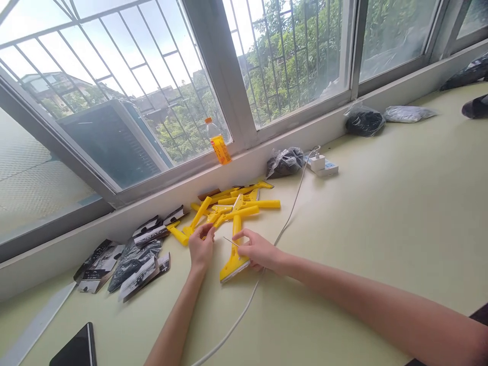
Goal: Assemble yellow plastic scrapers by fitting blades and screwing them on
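Yellow T-shaped plastic scraper (pixel 234 262) may scratch if the thin metal rod (pixel 231 241) slips from pinching right fingers (pixel 247 233) — what left fingers (pixel 206 230) grip, I can't tell.

Btl (pixel 219 147) sits on sill (pixel 246 163), phone (pixel 76 348) & pwr strip (pixel 331 170) on tbl (pixel 381 213).
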Demonstrator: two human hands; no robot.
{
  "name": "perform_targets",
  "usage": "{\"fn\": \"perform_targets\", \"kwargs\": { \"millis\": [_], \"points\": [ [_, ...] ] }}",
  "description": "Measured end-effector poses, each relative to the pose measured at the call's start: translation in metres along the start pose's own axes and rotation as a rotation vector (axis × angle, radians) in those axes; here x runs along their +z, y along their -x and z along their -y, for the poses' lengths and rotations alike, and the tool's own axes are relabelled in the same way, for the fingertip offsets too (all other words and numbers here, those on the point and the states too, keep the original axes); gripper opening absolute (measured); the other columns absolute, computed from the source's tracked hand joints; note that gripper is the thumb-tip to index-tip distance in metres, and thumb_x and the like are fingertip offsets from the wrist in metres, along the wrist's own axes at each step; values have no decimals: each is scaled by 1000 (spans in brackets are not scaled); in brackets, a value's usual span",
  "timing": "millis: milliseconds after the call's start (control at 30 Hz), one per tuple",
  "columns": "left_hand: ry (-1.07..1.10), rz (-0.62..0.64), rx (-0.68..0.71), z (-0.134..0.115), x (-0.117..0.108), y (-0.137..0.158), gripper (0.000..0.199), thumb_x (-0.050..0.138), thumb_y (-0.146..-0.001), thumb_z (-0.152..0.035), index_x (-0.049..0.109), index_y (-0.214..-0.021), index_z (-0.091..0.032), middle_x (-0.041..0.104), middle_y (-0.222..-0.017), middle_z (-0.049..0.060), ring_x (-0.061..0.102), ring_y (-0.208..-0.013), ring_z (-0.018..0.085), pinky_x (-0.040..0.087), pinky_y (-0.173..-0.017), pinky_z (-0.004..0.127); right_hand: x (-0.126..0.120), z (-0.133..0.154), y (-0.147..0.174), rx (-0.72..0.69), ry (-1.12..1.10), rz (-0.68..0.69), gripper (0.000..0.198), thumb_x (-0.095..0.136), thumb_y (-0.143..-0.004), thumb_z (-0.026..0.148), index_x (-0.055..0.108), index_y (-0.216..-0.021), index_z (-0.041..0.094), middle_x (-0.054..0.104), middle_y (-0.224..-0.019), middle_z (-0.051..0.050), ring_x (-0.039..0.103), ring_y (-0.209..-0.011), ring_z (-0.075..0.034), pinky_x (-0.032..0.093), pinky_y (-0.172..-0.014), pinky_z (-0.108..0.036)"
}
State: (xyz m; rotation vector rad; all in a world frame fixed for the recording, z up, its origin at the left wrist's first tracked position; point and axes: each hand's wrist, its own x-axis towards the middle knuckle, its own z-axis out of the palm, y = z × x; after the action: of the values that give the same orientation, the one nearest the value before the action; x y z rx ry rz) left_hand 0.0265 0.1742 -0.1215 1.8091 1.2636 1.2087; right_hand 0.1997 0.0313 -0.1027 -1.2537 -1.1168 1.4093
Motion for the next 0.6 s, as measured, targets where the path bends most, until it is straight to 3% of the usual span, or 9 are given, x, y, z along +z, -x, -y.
{"fn": "perform_targets", "kwargs": {
  "millis": [133, 233, 400, 600],
  "points": [
    [44, -28, 43, -7, 38, -27, 32, 69, -76, -41, 73, -94, -15, 73, -92, 8, 61, -69, 10, 50, -65, 23, 1, -1, -1, 3, -4, -1, 45, 59, -74, 25, 53, -118, 25, 49, -72, 4, 41, -51, -8, 33, -42, -18],
    [74, -29, 47, -8, 52, -36, 29, 71, -73, -38, 73, -90, -14, 73, -92, 8, 64, -74, 13, 49, -60, 21, 1, -3, -2, -1, 6, -14, 44, 59, -74, 24, 53, -117, 25, 50, -72, 5, 42, -50, -9, 33, -42, -19],
    [109, -32, -6, -6, 53, -34, 32, 72, -70, -37, 71, -90, -13, 73, -88, 8, 61, -63, 10, 41, -46, 17, 1, -2, -2, -10, -24, -4, 46, 60, -72, 22, 52, -118, 25, 45, -70, 6, 38, -49, -8, 30, -41, -19],
    [150, 40, -36, -2, 52, -31, 29, 74, -67, -34, 70, -86, -12, 73, -81, 8, 58, -56, 8, 45, -50, 19, 2, 0, 1, -16, 19, -9, 46, 61, -73, 23, 52, -119, 23, 46, -68, 5, 41, -52, -10, 34, -43, -19]
  ]
}}
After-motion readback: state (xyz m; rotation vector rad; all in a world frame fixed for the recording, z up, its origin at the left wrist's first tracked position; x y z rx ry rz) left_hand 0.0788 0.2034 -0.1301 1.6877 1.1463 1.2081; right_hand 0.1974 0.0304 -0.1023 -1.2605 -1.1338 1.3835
